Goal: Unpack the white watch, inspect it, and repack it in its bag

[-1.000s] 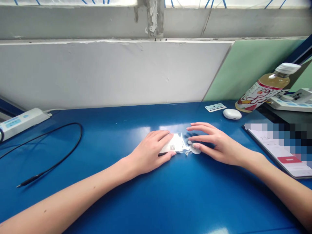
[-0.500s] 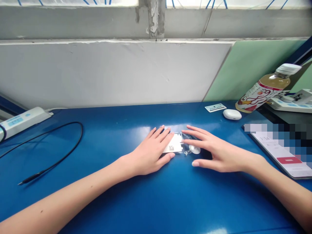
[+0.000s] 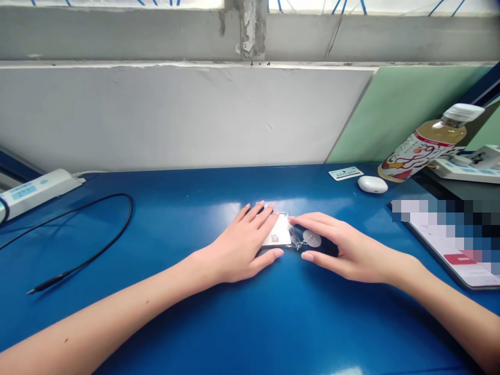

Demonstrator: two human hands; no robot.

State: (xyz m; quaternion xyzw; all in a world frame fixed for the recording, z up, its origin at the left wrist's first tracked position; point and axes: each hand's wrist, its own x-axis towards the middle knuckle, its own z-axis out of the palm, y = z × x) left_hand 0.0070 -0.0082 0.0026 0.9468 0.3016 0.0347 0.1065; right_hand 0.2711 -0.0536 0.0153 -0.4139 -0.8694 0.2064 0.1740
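Observation:
A small clear plastic packet (image 3: 291, 234) lies on the blue table (image 3: 250, 323), holding a white card with a printed code and a round silver charm (image 3: 311, 238) on a short chain. My left hand (image 3: 242, 245) lies flat on the card end, fingers stretched out and pressing it down. My right hand (image 3: 344, 247) cups the charm end, forefinger and thumb apart on either side of the charm, touching the packet.
A black cable (image 3: 89, 245) curls at the left beside a white power strip (image 3: 31, 190). At the right stand a tilted drink bottle (image 3: 427, 143), a white earbud case (image 3: 372, 184), a small card (image 3: 345, 173) and a clipboard with paper (image 3: 453, 245).
My right hand has drawn in from lying over the packet to cupping its charm end, thumb and forefinger either side. My left hand's fingers have spread flatter on the card.

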